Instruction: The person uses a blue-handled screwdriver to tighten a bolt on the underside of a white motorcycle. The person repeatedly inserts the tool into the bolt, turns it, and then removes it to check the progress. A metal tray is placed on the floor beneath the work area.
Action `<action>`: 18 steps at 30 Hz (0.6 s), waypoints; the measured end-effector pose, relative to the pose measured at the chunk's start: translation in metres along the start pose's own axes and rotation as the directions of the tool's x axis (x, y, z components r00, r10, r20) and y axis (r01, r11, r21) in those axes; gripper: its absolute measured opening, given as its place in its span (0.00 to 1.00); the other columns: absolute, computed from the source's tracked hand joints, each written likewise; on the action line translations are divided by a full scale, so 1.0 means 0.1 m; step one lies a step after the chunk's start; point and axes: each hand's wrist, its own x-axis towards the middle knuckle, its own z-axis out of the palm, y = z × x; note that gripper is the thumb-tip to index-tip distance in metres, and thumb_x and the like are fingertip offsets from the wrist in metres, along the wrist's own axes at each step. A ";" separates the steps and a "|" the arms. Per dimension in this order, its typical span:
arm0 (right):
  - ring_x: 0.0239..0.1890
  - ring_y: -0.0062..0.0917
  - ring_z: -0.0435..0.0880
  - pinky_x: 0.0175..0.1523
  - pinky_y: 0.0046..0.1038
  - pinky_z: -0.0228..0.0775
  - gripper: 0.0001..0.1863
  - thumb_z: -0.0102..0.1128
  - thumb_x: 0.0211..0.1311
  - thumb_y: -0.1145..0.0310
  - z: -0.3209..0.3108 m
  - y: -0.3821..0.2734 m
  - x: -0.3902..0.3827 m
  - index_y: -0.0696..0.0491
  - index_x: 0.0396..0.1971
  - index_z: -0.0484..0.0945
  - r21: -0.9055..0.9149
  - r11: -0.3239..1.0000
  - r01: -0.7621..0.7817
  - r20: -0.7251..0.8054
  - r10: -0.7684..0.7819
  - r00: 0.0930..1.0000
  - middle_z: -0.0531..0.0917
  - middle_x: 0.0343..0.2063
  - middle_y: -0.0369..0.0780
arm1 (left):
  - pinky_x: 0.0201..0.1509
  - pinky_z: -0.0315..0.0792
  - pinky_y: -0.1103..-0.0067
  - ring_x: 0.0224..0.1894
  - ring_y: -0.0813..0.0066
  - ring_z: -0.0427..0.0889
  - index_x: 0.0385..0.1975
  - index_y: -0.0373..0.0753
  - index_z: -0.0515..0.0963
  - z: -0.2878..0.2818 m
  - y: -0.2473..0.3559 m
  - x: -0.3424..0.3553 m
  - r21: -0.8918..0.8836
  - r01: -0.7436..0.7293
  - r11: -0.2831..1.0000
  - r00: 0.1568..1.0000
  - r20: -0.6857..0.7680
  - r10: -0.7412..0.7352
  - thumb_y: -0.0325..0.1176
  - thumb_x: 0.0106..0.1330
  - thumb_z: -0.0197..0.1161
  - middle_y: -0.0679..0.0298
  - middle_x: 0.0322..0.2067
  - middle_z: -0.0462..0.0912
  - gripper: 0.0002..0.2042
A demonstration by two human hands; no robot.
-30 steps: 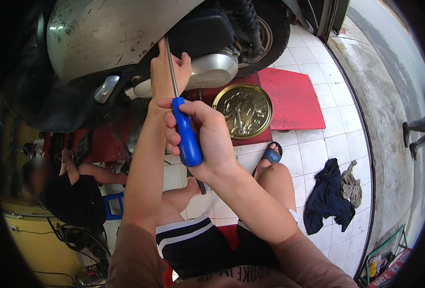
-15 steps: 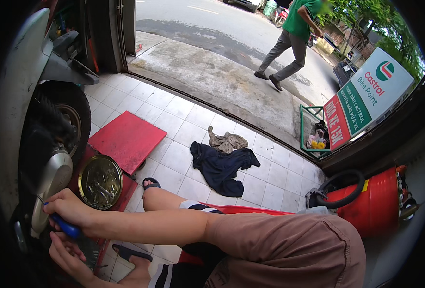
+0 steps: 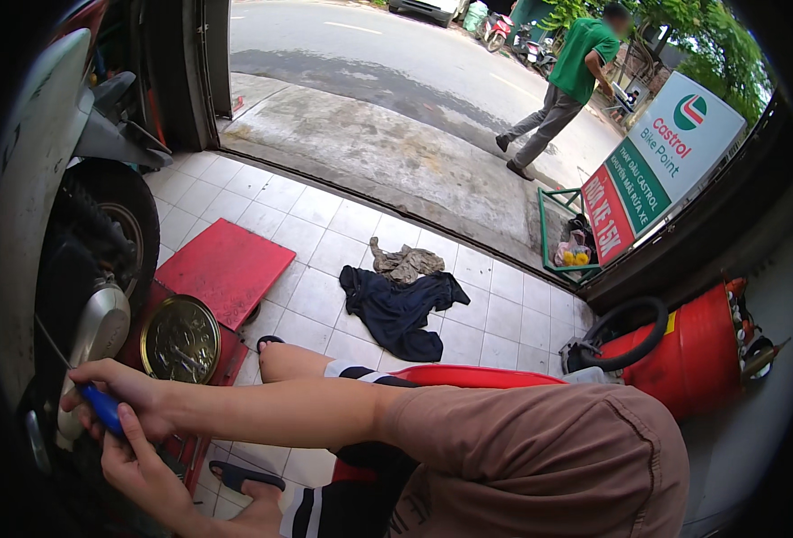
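My right hand point(image 3: 132, 394) is closed around the blue handle of a screwdriver point(image 3: 102, 408). The thin metal shaft points up and left, beside the motorcycle's silver-beige engine cover point(image 3: 105, 327). Lower down, my left hand point(image 3: 150, 475) has its thumb and fingers at the rear end of the same handle; some of its fingers are hidden. Where the shaft's tip ends is lost against the dark motorcycle parts. Just beyond my right wrist, a round gold tin point(image 3: 177, 314) holds small metal parts and sits on a red stand.
A red platform point(image 3: 226, 273) lies beside the motorcycle wheel point(image 3: 127, 215). Dark cloth point(image 3: 396, 305) and a grey-brown rag point(image 3: 405, 263) lie on white tiles. At right are a red tank point(image 3: 683, 350), a black tyre point(image 3: 634, 345) and a signboard point(image 3: 665, 170). Outside walks a person in green point(image 3: 585, 58).
My left hand has come up to the rear of the screwdriver handle. The screwdriver has shifted slightly left and up in my right hand. Outside, the person has walked farther off.
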 end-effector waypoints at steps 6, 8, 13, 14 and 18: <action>0.15 0.23 0.71 0.25 0.27 0.69 0.18 0.56 0.63 0.54 -0.17 0.17 0.23 0.49 0.19 0.70 0.103 0.995 -0.016 0.207 -0.006 0.978 0.75 0.15 0.35 | 0.20 0.40 0.81 0.17 0.92 0.52 0.22 0.31 0.77 0.01 -0.06 -0.06 -0.101 0.096 0.990 0.993 -0.059 -0.102 0.46 0.72 0.60 0.77 0.14 0.59 0.22; 0.14 0.23 0.71 0.24 0.27 0.68 0.17 0.55 0.64 0.56 -0.17 0.18 0.23 0.49 0.19 0.68 -0.024 0.999 0.036 0.168 -0.032 0.985 0.74 0.14 0.34 | 0.20 0.43 0.81 0.18 0.89 0.55 0.19 0.30 0.74 -0.07 -0.09 -0.06 -0.126 0.174 0.977 0.985 0.032 -0.171 0.46 0.71 0.60 0.75 0.14 0.58 0.24; 0.13 0.23 0.69 0.21 0.28 0.67 0.14 0.52 0.64 0.62 -0.05 0.11 0.18 0.50 0.19 0.66 -0.287 0.954 0.084 0.010 -0.084 0.996 0.69 0.13 0.34 | 0.18 0.41 0.85 0.17 0.93 0.52 0.22 0.38 0.72 0.03 -0.01 -0.14 -0.417 0.312 0.853 0.929 -0.054 -0.366 0.46 0.70 0.62 0.77 0.16 0.59 0.20; 0.13 0.23 0.70 0.20 0.27 0.66 0.14 0.52 0.64 0.62 -0.04 0.11 0.20 0.50 0.20 0.66 -0.338 0.938 0.078 -0.016 -0.089 0.996 0.68 0.13 0.34 | 0.17 0.39 0.86 0.17 0.94 0.52 0.23 0.40 0.74 0.07 -0.04 -0.16 -0.498 0.294 0.816 0.918 -0.092 -0.386 0.46 0.70 0.62 0.78 0.17 0.59 0.18; 0.13 0.23 0.71 0.19 0.26 0.66 0.14 0.52 0.64 0.61 -0.01 -0.06 0.06 0.51 0.22 0.66 -0.527 0.845 0.089 -0.104 -0.167 0.980 0.68 0.13 0.35 | 0.15 0.42 0.87 0.16 0.93 0.54 0.31 0.34 0.75 0.22 0.12 -0.16 -0.701 0.290 0.652 0.898 -0.035 -0.438 0.44 0.71 0.61 0.74 0.18 0.64 0.16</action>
